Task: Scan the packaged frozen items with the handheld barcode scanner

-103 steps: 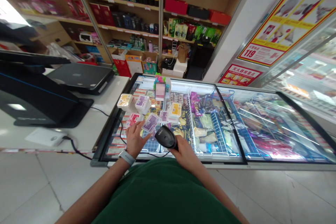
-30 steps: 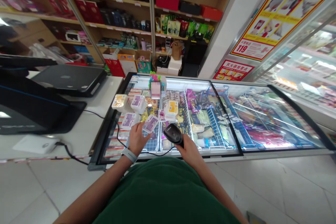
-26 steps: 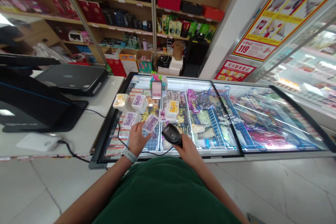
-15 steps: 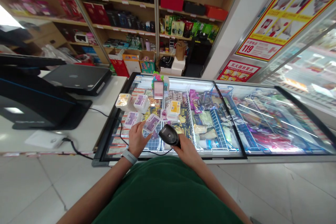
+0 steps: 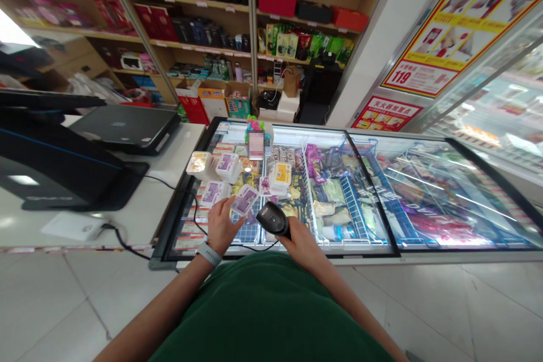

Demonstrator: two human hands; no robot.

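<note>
My left hand (image 5: 222, 225) grips a clear plastic tub with a purple label (image 5: 245, 199) by its near left edge, tilted above the freezer's glass top. In my right hand (image 5: 300, 239) is a black handheld barcode scanner (image 5: 272, 219), its head pointing left toward that tub. Beyond my left hand, more purple-labelled tubs (image 5: 227, 164) and a yellow-labelled tub (image 5: 199, 163) sit on the glass. Another yellow-labelled tub (image 5: 281, 174) lies on a stack past the scanner. A black cable (image 5: 196, 209) runs across the glass from the left.
The chest freezer (image 5: 399, 261) holds bagged goods in wire baskets under glass. To the left a counter (image 5: 186, 141) carries a dark monitor stand (image 5: 85, 181), a black flat device (image 5: 127, 124) and a white box (image 5: 76, 225). Stocked shelves (image 5: 190, 0) stand behind.
Almost nothing differs. The scanner has shifted very slightly to the left; the tub stays in my left hand.
</note>
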